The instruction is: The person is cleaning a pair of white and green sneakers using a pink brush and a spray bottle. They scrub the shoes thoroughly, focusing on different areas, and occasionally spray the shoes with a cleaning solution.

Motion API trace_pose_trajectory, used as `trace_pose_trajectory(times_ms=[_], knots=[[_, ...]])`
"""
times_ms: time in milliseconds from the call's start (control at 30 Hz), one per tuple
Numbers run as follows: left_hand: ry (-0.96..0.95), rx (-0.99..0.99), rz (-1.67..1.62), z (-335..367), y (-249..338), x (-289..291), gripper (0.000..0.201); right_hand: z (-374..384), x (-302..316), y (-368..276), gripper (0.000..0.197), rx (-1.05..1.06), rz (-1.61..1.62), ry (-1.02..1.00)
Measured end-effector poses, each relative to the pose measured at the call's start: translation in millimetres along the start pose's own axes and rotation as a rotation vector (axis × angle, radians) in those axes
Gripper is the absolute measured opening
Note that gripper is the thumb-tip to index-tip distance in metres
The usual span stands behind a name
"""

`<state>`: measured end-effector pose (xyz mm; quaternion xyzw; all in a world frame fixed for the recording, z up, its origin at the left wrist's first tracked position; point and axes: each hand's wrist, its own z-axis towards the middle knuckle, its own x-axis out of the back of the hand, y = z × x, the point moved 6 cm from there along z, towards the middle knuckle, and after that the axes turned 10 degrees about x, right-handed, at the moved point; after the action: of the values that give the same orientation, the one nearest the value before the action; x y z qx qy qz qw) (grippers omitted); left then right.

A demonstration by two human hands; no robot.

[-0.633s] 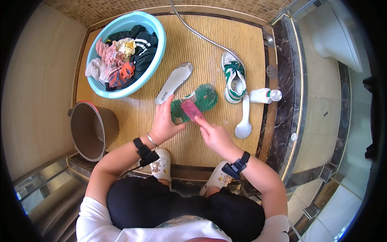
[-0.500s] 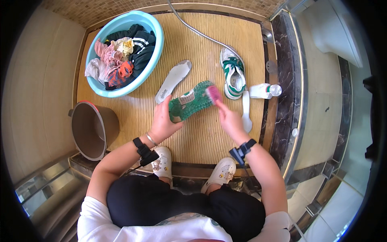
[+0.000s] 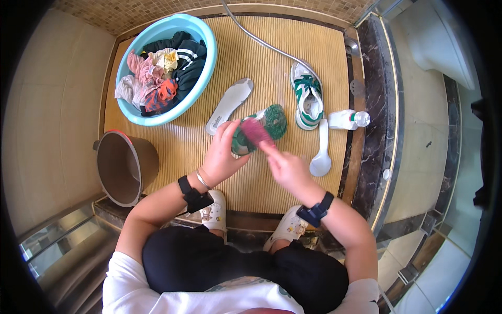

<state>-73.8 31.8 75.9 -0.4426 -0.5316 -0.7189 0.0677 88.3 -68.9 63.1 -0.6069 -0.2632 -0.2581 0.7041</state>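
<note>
1. Left hand (image 3: 222,157) grips the heel end of a shoe (image 3: 260,128), green sole turned up, fingers wrapped round its edge. The shoe is held just above the ribbed yellow mat (image 3: 261,63), near its middle.
2. Right hand (image 3: 286,168) is closed round the handle of a pink brush (image 3: 254,131); the brush head lies on the green sole, about mid-length. The head is blurred, so the bristles cannot be made out.
3. Packages: one small white plastic bottle (image 3: 345,119) with a clear cap lies on its side at the mat's right edge, partly over the wooden border and just beside the second shoe. It wears a white label; the print is too small to tell.
4. Second shoe (image 3: 308,102), white with green trim, sits upright on the mat, right of the held shoe.
5. One grey-white insole (image 3: 229,106) lies flat, left of the held shoe and close to the left fingers. It bears a small dark mark at its near end. Another white insole (image 3: 320,152) lies right of the hands, below the second shoe.
6. Turquoise basin (image 3: 208,63), upper left on the mat, is full of mixed clothes in pink, white, dark and orange.
7. Brown bucket (image 3: 128,167) stands at the mat's left edge.
8. A metal hose (image 3: 261,44) runs from the top edge across the mat to the second shoe.
9. Dark stone sill (image 3: 374,104) bounds the mat on the right.
10. Both wrists carry black bands; the left also has a thin bracelet.
</note>
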Motion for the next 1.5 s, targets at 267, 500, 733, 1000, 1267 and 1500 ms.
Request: trace_pose_trajectory(times_ms=[267, 500, 733, 1000, 1267, 1500], knots=[[-0.066, 0.135, 0.004, 7.6, -8.1, 6.4, 0.101, -0.6, 0.8, 22.8, 0.043, -0.012, -0.159, -0.091], [-0.096, 0.136, -0.012, 7.0, -11.1, 1.9, 0.097, 12.5, -11.0, -17.4, 0.040, 0.113, -0.102, -0.174], [-0.109, 0.154, 0.046, 7.5, -5.6, -0.6, 0.097, 22.2, -11.6, -11.8, 0.038, -0.030, -0.107, -0.193], [-0.131, 0.076, 0.106, 0.4, -9.4, -8.7, 0.102, 11.5, 2.0, 20.3, 0.035, -0.064, -0.139, -0.119], [-0.181, 0.212, 0.098, 1.8, -11.4, -12.8, 0.104, -3.7, 2.4, 40.2, 0.037, -0.193, -0.047, -0.037], [-0.150, 0.200, 0.049, -0.1, -21.5, -16.1, 0.102, -13.9, -19.5, -5.0, 0.039, -0.001, -0.096, -0.186]])
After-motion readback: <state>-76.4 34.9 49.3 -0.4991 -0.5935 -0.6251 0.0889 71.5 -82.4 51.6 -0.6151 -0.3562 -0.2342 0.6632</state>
